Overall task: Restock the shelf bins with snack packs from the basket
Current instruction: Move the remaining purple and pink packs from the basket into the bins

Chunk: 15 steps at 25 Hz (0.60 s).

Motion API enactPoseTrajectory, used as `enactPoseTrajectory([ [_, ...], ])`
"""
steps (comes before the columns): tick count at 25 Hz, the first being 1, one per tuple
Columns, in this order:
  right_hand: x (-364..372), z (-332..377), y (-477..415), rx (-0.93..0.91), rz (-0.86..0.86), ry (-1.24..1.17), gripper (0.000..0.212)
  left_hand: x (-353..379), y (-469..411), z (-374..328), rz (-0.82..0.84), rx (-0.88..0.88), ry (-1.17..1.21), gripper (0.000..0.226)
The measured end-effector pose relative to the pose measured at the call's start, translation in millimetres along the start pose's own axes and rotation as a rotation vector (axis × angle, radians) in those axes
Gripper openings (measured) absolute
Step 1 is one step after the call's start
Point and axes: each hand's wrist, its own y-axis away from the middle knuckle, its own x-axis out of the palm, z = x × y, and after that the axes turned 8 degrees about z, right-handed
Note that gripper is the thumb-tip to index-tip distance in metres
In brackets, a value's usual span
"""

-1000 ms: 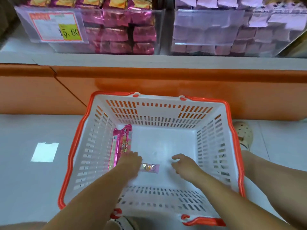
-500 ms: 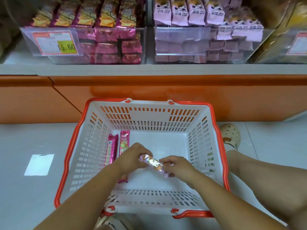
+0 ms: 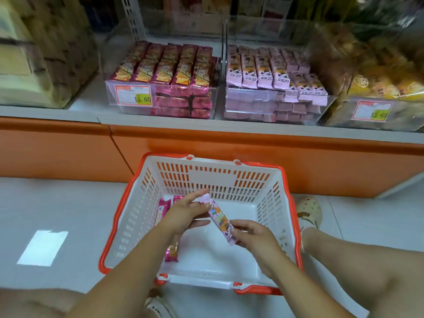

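A white basket with an orange rim [image 3: 291, 203] sits on the floor below the shelf. Above its middle I hold a long pale pink snack pack [image 3: 220, 219] at a slant. My left hand [image 3: 183, 214] pinches its upper end and my right hand [image 3: 254, 235] grips its lower end. Two magenta snack packs [image 3: 164, 208] lie along the basket's left wall, partly hidden by my left arm. On the shelf, a clear bin [image 3: 160, 106] is filled with magenta packs. The clear bin [image 3: 275, 104] to its right is filled with pale pink packs.
An orange shelf base [image 3: 252, 152] runs behind the basket. A clear bin of yellow packs [image 3: 378, 106] stands at the far right, brown boxes [image 3: 46, 53] at the left. My foot in a speckled shoe [image 3: 308, 210] rests right of the basket, my knee [image 3: 367, 271] beside it.
My hands took the small pink pack off the basket floor and lifted it between them. My head tilted up, so more of the shelf bins shows.
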Motion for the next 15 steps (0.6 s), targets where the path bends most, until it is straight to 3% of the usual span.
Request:
enactPoseTrajectory([
  [9, 8, 24, 15, -0.042, 0.020, -0.073, 0.022, 16, 14, -31, -0.043, 0.063, -0.143, 0.026],
  [12, 8, 57, 20, -0.127, -0.019, -0.022, 0.024, 35, 20, -75, -0.050, 0.167, -0.273, 0.021],
  [15, -6, 125, 34, -0.336, -0.053, -0.006, 0.026, 52, 25, -142, -0.055, 0.375, -0.392, 0.021],
])
